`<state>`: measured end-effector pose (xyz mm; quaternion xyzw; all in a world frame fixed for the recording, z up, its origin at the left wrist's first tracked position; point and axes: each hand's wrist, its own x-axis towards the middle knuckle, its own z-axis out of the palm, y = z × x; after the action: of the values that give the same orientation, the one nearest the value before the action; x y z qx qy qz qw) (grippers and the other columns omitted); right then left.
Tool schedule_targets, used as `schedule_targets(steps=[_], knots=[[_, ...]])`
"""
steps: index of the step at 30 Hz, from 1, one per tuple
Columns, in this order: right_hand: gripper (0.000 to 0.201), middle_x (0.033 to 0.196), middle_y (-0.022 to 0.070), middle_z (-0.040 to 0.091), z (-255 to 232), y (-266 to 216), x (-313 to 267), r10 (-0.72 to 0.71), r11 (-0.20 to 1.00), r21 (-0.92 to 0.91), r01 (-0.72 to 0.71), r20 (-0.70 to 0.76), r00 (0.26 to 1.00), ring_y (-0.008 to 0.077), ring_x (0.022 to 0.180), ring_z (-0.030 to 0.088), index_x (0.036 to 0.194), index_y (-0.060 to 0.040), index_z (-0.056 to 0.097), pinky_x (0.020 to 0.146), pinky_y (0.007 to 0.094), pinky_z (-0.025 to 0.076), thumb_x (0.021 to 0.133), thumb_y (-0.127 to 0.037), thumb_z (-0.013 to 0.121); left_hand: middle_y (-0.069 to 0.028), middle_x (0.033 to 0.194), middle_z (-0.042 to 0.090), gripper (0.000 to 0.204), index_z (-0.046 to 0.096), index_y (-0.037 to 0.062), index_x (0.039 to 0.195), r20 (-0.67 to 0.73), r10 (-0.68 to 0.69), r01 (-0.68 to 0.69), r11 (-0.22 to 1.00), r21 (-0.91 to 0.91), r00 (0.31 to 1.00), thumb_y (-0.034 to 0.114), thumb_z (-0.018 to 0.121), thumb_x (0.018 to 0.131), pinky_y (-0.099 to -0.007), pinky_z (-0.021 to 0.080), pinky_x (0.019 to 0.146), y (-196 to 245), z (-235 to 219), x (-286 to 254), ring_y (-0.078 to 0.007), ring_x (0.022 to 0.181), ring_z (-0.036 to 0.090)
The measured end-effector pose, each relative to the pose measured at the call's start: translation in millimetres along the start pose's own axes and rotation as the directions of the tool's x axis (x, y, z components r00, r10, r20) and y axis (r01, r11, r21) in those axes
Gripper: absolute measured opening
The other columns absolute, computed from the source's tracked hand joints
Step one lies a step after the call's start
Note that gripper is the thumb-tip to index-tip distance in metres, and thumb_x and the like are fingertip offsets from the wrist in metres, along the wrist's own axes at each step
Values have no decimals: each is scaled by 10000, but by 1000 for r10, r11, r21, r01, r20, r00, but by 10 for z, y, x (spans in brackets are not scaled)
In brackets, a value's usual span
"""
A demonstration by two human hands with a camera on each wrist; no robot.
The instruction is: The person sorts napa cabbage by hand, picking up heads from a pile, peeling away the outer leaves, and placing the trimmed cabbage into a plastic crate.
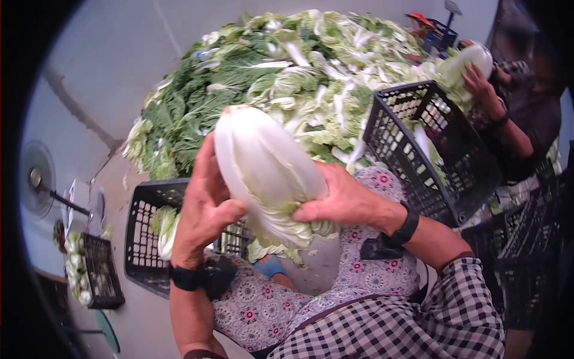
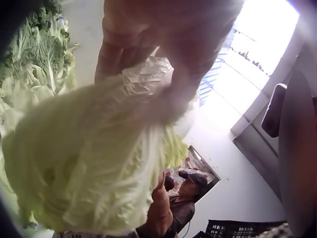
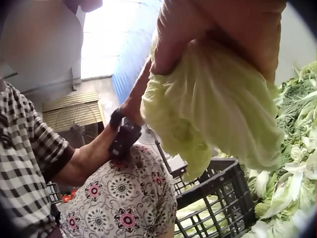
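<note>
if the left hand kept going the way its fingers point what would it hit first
Probably the napa cabbage itself: the left hand already grips its side, fingers pointing up along it. Beyond lies the leaf pile; depth unclear.

Heap of trimmed leaves (image 1: pixel 269 66), black crates (image 1: pixel 427 143), standing fan (image 1: pixel 37 182), second person (image 1: pixel 514 113)

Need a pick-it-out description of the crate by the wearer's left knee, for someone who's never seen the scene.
Start at the big heap of cabbage leaves on the floor. Two black plastic crates sit at its near edge; take the black crate on the left, below the left hand holding the napa cabbage. Unlike the tilted crate on the right, it sits flat and holds a trimmed cabbage.
</note>
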<state>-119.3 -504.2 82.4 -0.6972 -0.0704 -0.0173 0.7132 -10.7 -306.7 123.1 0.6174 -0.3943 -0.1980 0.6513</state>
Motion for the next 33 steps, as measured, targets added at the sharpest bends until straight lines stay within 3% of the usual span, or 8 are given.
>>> schedule_targets(steps=[6, 11, 16, 19, 20, 23, 28, 33], knots=[[606, 1156, 102, 606, -786, -270, -419, -81, 996, 17, 91, -313, 946, 189, 1032, 595, 1248, -2, 489, 949, 341, 469, 727, -156, 759, -69, 1104, 572, 695, 402, 37, 1347, -44, -153, 158, 968, 195, 987, 272, 728, 780, -277, 452, 858, -66, -163, -84, -159, 989, 538], [498, 1056, 110, 638, -1602, -366, -950, -229, 956, -291, 41, -652, 723, 161, 923, 624, 1176, 33, 532, 855, 307, 502, 742, -106, 733, -54, 1025, 622, 639, 502, 23, 1256, 5, -204, 195, 939, 285, 979, 399, 720, 787, -297, 462, 863, -54, -168, -97, -148, 962, 579], [769, 1197, 200, 559, -2448, -250, -1174, -332, 764, -576, -289, -736, 590, 253, 1083, 565, 1297, 47, 414, 945, 357, 446, 681, -218, 790, -55, 1018, 614, 467, 530, 34, 1230, 63, -223, 193, 929, 315, 973, 205, 695, 828, -275, 466, 850, -89, -153, -72, -128, 956, 579], [958, 1324, 274, 432, -2939, 140, -1202, -431, 397, -648, -651, -757, 491, 339, 1237, 440, 1370, 49, 311, 1032, 398, 358, 638, -314, 811, -60, 1018, 615, 477, 531, 33, 1226, 81, -248, 207, 917, 342, 965, 236, 699, 828, -280, 467, 852, -110, -166, -78, -133, 962, 577], [1021, 1384, 308, 338, -2992, 186, -1229, -345, 483, -601, -636, -799, 493, 384, 1308, 337, 1394, 53, 265, 1080, 413, 285, 644, -396, 791, -62, 1018, 615, 481, 532, 33, 1225, 80, -255, 212, 910, 356, 964, 247, 700, 828, -282, 467, 853, -108, -178, -80, -134, 964, 576], [878, 1343, 257, 421, -2811, 183, -1172, -251, 693, -546, -472, -795, 551, 330, 1250, 423, 1361, 50, 350, 1036, 385, 334, 718, -423, 716, -69, 1014, 618, 489, 532, 34, 1226, 65, -270, 231, 907, 351, 961, 272, 697, 831, -283, 464, 854, -101, -194, -108, -137, 964, 577], [480, 1179, 170, 580, -2337, 78, -1063, -212, 839, -485, -247, -710, 672, 233, 1113, 547, 1212, 59, 521, 953, 325, 416, 838, -224, 625, -68, 1009, 621, 501, 530, 31, 1226, 101, -299, 242, 896, 372, 949, 283, 701, 828, -279, 461, 844, -136, -197, -54, -138, 964, 577], [410, 1140, 99, 581, -1656, 12, -842, 16, 890, -391, -237, -492, 870, 165, 1074, 543, 1199, 19, 529, 941, 308, 424, 860, -195, 613, -65, 1009, 624, 515, 529, 25, 1225, 90, -302, 259, 910, 324, 949, 292, 709, 824, -276, 455, 847, -139, -194, -50, -140, 959, 579]])
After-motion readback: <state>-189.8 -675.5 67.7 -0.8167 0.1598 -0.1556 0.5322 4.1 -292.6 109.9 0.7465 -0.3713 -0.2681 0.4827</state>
